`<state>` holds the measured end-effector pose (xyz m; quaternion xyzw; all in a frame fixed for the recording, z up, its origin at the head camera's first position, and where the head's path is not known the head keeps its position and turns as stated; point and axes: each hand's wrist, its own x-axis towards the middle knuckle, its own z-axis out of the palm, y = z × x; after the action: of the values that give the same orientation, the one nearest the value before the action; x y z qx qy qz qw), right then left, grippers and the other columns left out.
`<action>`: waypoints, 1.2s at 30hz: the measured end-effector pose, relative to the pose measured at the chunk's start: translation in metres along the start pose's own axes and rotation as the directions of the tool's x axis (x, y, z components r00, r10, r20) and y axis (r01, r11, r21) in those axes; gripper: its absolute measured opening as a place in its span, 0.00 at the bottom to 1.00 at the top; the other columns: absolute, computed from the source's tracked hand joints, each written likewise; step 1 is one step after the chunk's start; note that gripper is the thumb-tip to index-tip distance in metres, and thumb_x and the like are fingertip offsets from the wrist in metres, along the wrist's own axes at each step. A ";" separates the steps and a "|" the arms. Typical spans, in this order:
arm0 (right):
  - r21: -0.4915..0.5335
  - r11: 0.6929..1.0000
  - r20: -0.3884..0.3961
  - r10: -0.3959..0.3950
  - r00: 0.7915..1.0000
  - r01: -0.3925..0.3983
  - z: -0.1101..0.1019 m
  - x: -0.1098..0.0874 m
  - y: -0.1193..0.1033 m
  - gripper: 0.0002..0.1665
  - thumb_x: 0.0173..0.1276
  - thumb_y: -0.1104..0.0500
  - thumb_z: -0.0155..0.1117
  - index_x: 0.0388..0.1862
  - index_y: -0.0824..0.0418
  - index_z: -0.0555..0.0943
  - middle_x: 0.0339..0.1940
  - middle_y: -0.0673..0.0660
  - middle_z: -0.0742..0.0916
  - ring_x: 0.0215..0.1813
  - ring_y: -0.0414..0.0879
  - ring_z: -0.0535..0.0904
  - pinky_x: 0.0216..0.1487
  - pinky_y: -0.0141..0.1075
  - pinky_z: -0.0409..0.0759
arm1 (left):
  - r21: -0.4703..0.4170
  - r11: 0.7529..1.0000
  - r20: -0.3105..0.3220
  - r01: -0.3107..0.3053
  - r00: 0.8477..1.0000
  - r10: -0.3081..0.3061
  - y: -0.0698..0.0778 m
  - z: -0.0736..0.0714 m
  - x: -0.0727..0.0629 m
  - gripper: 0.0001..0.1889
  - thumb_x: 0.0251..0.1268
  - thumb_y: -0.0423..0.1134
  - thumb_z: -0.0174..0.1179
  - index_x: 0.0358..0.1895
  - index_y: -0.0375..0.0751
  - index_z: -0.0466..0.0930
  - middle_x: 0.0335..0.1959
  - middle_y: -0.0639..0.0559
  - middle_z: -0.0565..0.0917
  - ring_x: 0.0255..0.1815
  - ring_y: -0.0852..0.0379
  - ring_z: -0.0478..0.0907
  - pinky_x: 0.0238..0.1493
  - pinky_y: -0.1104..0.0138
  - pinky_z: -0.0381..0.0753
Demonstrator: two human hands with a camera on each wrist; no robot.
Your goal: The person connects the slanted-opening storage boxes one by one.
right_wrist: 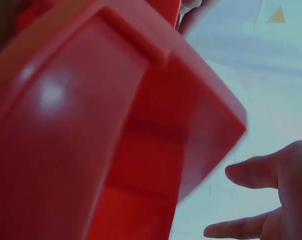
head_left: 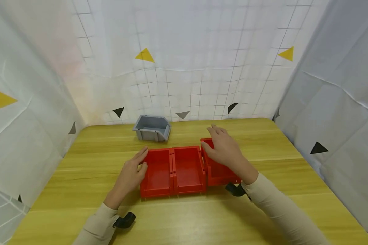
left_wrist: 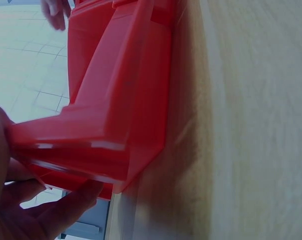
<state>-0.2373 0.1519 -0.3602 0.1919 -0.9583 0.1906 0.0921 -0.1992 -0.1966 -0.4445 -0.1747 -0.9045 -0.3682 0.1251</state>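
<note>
Three red plastic bins stand side by side. My left hand point(head_left: 131, 173) lies along the left red bin point(head_left: 158, 175), its fingers extended at the outer side wall and its thumb at the rim. In the left wrist view, fingertips point(left_wrist: 85, 195) touch that bin's side. The middle red bin point(head_left: 188, 170) sits flush beside it. Slightly farther back and a little askew is the right red bin point(head_left: 217, 170). Above it hovers my right hand point(head_left: 225, 148), fingers spread, partly hiding it. The right wrist view shows those fingers point(right_wrist: 256, 172) apart from the bin wall, holding nothing.
A grey bin point(head_left: 151, 132) stands behind the left red bin, toward the table's back edge. The wooden table point(head_left: 184, 221) is enclosed by white sheets point(head_left: 187, 44) with grid lines and coloured triangles. Black wrist-worn pieces point(head_left: 124, 220) hang below both sleeves.
</note>
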 end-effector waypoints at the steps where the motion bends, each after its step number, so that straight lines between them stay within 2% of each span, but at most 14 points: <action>1: 0.001 1.000 0.014 -0.018 1.000 0.018 0.003 0.003 -0.003 0.41 0.78 0.47 0.58 0.78 0.71 0.66 0.79 0.71 0.65 0.78 0.68 0.60 0.72 0.64 0.63 | -0.002 1.000 0.000 0.001 1.000 -0.001 0.000 0.000 0.000 0.28 0.75 0.28 0.54 0.76 0.29 0.66 0.78 0.40 0.66 0.65 0.40 0.78 0.48 0.54 0.86; 4: -0.010 0.998 0.051 -0.059 0.997 0.060 0.013 0.010 -0.012 0.41 0.79 0.46 0.58 0.78 0.73 0.65 0.80 0.72 0.64 0.79 0.68 0.57 0.76 0.60 0.57 | -0.008 1.000 -0.001 0.004 1.000 -0.004 0.000 0.000 0.000 0.28 0.75 0.28 0.54 0.76 0.29 0.66 0.78 0.40 0.66 0.65 0.39 0.78 0.33 0.63 0.84; 7: -0.026 0.996 0.089 -0.080 0.993 0.083 0.024 0.016 -0.018 0.42 0.79 0.44 0.57 0.78 0.73 0.64 0.80 0.73 0.62 0.80 0.70 0.55 0.78 0.60 0.51 | -0.016 1.000 -0.001 0.009 1.000 -0.009 -0.001 0.000 0.000 0.28 0.75 0.28 0.54 0.76 0.30 0.66 0.78 0.40 0.66 0.64 0.39 0.79 0.21 0.66 0.71; 9: -0.035 0.996 0.115 -0.081 0.990 0.086 0.031 0.018 -0.021 0.43 0.79 0.43 0.57 0.79 0.71 0.64 0.81 0.73 0.61 0.80 0.70 0.53 0.78 0.61 0.47 | -0.015 1.000 -0.004 0.006 1.000 -0.007 -0.001 0.000 -0.001 0.28 0.75 0.28 0.54 0.76 0.30 0.66 0.78 0.40 0.66 0.65 0.39 0.78 0.21 0.66 0.71; 13: -0.035 0.997 0.165 -0.060 0.984 0.067 0.041 0.020 -0.026 0.44 0.78 0.42 0.57 0.80 0.68 0.63 0.82 0.73 0.58 0.81 0.71 0.49 0.77 0.65 0.42 | -0.002 1.000 -0.012 -0.002 1.000 0.002 -0.001 0.001 -0.001 0.28 0.75 0.28 0.54 0.77 0.30 0.66 0.78 0.41 0.67 0.65 0.40 0.78 0.39 0.59 0.86; 14: -0.039 0.997 0.174 -0.056 0.983 0.064 0.043 0.020 -0.026 0.44 0.78 0.41 0.57 0.81 0.68 0.63 0.82 0.73 0.58 0.81 0.71 0.49 0.77 0.65 0.40 | 0.002 1.000 -0.014 -0.005 1.000 0.005 -0.001 0.001 -0.001 0.28 0.75 0.28 0.54 0.76 0.30 0.66 0.78 0.41 0.67 0.65 0.40 0.78 0.45 0.56 0.86; 16: -0.049 0.997 0.186 -0.044 0.982 0.054 0.047 0.021 -0.027 0.44 0.77 0.41 0.57 0.81 0.67 0.63 0.83 0.72 0.57 0.82 0.70 0.48 0.77 0.65 0.38 | 0.004 1.000 -0.016 -0.005 1.000 0.005 0.000 0.001 -0.001 0.28 0.75 0.29 0.54 0.76 0.30 0.66 0.78 0.41 0.67 0.65 0.41 0.79 0.49 0.54 0.85; 19: -0.063 0.997 0.185 -0.038 0.982 0.050 0.050 0.021 -0.028 0.45 0.77 0.40 0.57 0.81 0.66 0.63 0.83 0.72 0.56 0.82 0.69 0.47 0.77 0.65 0.36 | -0.002 1.000 -0.018 -0.003 1.000 0.003 0.000 0.001 0.000 0.28 0.75 0.29 0.54 0.76 0.30 0.67 0.78 0.41 0.67 0.64 0.40 0.79 0.39 0.60 0.85; 21: -0.070 0.996 0.179 -0.042 0.983 0.055 0.051 0.021 -0.028 0.45 0.77 0.40 0.57 0.81 0.65 0.63 0.83 0.72 0.55 0.82 0.69 0.47 0.77 0.65 0.36 | -0.003 1.000 -0.018 -0.001 1.000 0.001 0.000 0.000 0.000 0.28 0.75 0.28 0.54 0.76 0.30 0.67 0.78 0.41 0.67 0.64 0.40 0.79 0.30 0.63 0.80; 24: -0.083 0.994 0.177 -0.050 0.983 0.065 0.052 0.020 -0.028 0.45 0.76 0.39 0.57 0.81 0.65 0.63 0.83 0.72 0.55 0.82 0.69 0.48 0.77 0.66 0.36 | 0.003 1.000 -0.019 -0.004 1.000 0.004 0.000 0.001 0.000 0.28 0.75 0.28 0.54 0.76 0.30 0.67 0.78 0.41 0.67 0.64 0.40 0.79 0.33 0.63 0.82; 28: -0.079 0.995 0.177 -0.053 0.983 0.068 0.052 0.020 -0.029 0.46 0.76 0.39 0.57 0.82 0.65 0.63 0.83 0.73 0.54 0.82 0.70 0.48 0.76 0.67 0.36 | 0.007 1.000 -0.020 -0.007 1.000 0.007 0.000 0.001 0.000 0.28 0.75 0.28 0.54 0.76 0.30 0.67 0.78 0.42 0.67 0.64 0.40 0.79 0.29 0.63 0.81; 31: -0.080 0.994 0.177 -0.058 0.982 0.073 0.054 0.020 -0.029 0.46 0.76 0.39 0.58 0.82 0.65 0.63 0.83 0.73 0.53 0.81 0.70 0.48 0.76 0.67 0.35 | 0.000 1.000 -0.023 -0.011 1.000 0.011 0.000 0.001 0.001 0.28 0.75 0.28 0.54 0.76 0.30 0.67 0.78 0.42 0.67 0.64 0.39 0.79 0.22 0.64 0.73; 33: -0.088 0.993 0.184 -0.057 0.981 0.074 0.057 0.021 -0.029 0.47 0.76 0.39 0.57 0.82 0.65 0.62 0.83 0.73 0.52 0.81 0.70 0.48 0.76 0.66 0.35 | 0.006 1.000 -0.026 -0.016 1.000 0.016 -0.001 0.000 0.001 0.28 0.75 0.28 0.54 0.76 0.29 0.67 0.78 0.41 0.67 0.64 0.39 0.79 0.26 0.67 0.75; 36: -0.089 0.994 0.193 -0.051 0.980 0.069 0.061 0.021 -0.027 0.47 0.76 0.38 0.56 0.83 0.65 0.60 0.84 0.73 0.51 0.82 0.70 0.47 0.77 0.66 0.35 | 0.006 1.000 -0.021 -0.017 1.000 0.017 0.000 0.000 0.002 0.28 0.75 0.28 0.54 0.76 0.29 0.67 0.78 0.41 0.67 0.64 0.40 0.79 0.26 0.65 0.75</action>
<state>-0.2519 0.0976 -0.4013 0.2336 -0.9645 0.1225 0.0147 -0.2007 -0.1969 -0.4438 -0.1783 -0.9026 -0.3664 0.1384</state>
